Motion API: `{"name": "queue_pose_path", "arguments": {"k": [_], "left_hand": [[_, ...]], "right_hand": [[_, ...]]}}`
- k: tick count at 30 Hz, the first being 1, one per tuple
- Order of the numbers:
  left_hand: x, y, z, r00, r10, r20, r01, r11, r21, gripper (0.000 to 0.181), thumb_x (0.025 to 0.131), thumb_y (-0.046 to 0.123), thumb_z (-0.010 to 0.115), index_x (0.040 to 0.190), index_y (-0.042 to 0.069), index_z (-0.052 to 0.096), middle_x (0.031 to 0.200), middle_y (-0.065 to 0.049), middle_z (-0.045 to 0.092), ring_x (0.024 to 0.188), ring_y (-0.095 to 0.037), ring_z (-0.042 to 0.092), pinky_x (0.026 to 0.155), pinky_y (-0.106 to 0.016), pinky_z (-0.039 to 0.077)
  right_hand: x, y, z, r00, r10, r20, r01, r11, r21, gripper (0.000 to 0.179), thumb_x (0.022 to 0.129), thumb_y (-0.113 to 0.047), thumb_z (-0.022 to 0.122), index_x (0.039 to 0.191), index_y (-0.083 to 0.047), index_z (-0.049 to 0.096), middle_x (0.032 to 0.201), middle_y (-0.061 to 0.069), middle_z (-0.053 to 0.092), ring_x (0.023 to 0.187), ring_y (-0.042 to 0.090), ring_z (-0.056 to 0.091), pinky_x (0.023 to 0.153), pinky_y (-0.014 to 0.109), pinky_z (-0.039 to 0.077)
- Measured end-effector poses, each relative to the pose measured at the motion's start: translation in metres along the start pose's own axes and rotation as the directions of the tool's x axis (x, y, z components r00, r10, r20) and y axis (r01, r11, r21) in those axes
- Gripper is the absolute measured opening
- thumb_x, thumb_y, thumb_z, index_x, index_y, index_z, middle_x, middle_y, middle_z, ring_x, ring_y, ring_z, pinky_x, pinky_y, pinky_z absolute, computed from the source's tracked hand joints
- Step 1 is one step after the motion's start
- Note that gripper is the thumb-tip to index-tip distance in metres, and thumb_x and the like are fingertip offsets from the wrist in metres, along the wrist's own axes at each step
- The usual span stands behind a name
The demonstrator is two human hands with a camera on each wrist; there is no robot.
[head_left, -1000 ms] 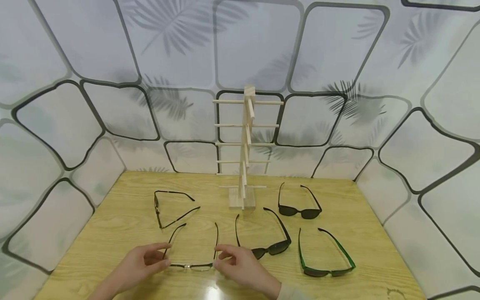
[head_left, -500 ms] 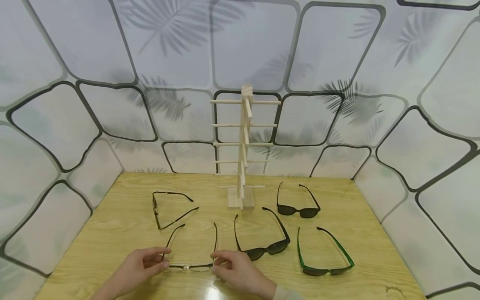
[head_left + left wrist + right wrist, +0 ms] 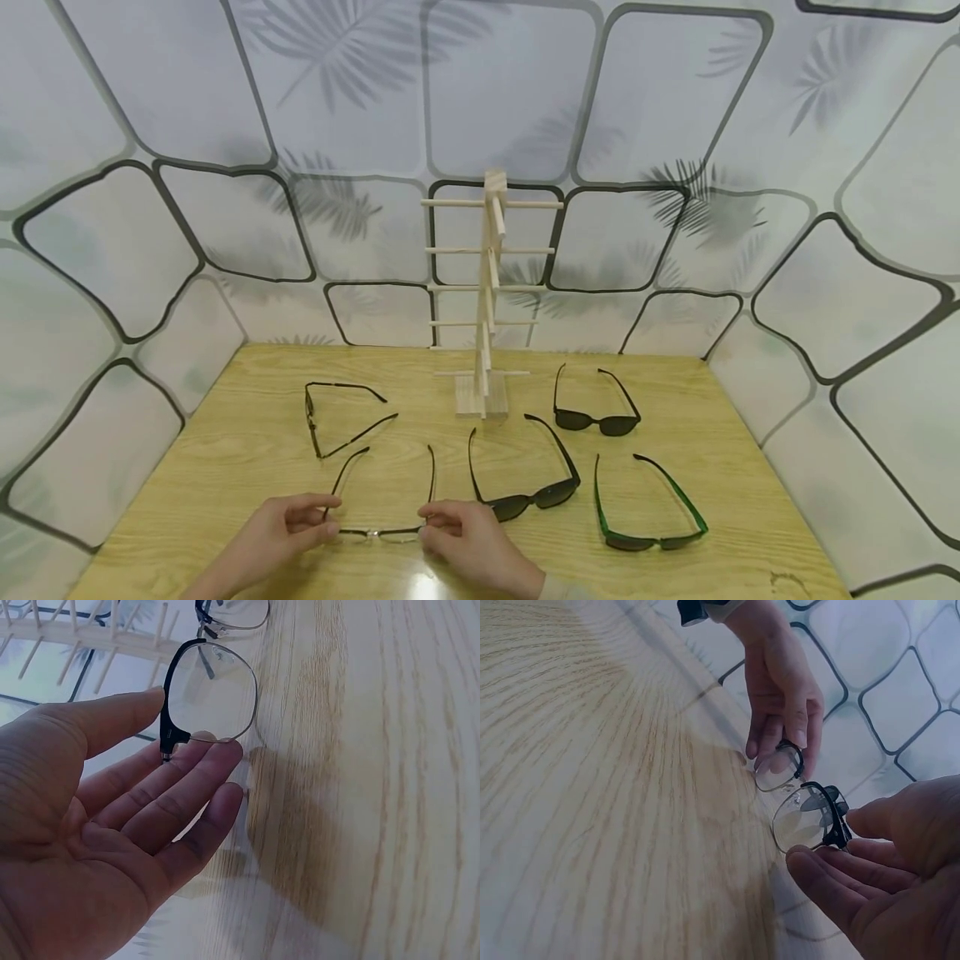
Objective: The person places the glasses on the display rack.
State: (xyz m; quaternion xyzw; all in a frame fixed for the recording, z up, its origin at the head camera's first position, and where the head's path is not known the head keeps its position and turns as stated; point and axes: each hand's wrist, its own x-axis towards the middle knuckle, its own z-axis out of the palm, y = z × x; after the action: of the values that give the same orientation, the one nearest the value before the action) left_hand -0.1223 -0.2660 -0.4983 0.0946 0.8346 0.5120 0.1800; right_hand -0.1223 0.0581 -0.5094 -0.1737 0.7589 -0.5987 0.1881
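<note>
We see pale patterned walls (image 3: pixel 510 92) left of, behind and right of a wooden rack (image 3: pixel 487 287), which stands on the light wood-grain surface (image 3: pixel 210 437). Left of the rack sit dark-framed glasses (image 3: pixel 312 423). To its front left, the left hand (image 3: pixel 277 533) pinches one end of the half-rim eyeglasses (image 3: pixel 375 533); in front, the right hand (image 3: pixel 480 543) pinches the other. To its front right we find black sunglasses (image 3: pixel 534 500), nearer its right a second black pair (image 3: pixel 596 423), farther right green-framed sunglasses (image 3: pixel 657 544).
</note>
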Motion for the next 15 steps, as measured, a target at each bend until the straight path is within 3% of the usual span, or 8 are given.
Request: {"name": "queue_pose_path", "arguments": {"k": [6, 15], "left_hand": [[-0.0021, 0.0011, 0.0001, 1.000, -0.007, 0.009, 0.007, 0.999, -0.041, 0.057, 0.097, 0.025, 0.078, 0.137, -0.012, 0.062, 0.105, -0.013, 0.078, 0.090, -0.011, 0.075, 0.074, -0.025, 0.060], [-0.0060, 0.0061, 0.0004, 0.999, 0.040, 0.025, -0.037, 0.995, -0.091, 0.052, 0.100, 0.020, 0.074, 0.139, -0.012, 0.060, 0.108, -0.017, 0.077, 0.092, -0.014, 0.077, 0.076, -0.028, 0.062]], "right_hand": [[-0.0001, -0.0008, 0.0020, 1.000, 0.006, -0.024, -0.005, 0.999, 0.039, 0.030, 0.101, -0.015, 0.071, 0.125, 0.003, 0.073, 0.104, 0.009, 0.079, 0.088, 0.005, 0.075, 0.079, 0.018, 0.059], [-0.0024, -0.0074, 0.0003, 0.997, -0.013, -0.078, 0.015, 1.000, 0.027, 0.025, 0.098, -0.016, 0.077, 0.118, -0.001, 0.077, 0.100, 0.005, 0.079, 0.086, 0.003, 0.073, 0.077, 0.016, 0.058]]}}
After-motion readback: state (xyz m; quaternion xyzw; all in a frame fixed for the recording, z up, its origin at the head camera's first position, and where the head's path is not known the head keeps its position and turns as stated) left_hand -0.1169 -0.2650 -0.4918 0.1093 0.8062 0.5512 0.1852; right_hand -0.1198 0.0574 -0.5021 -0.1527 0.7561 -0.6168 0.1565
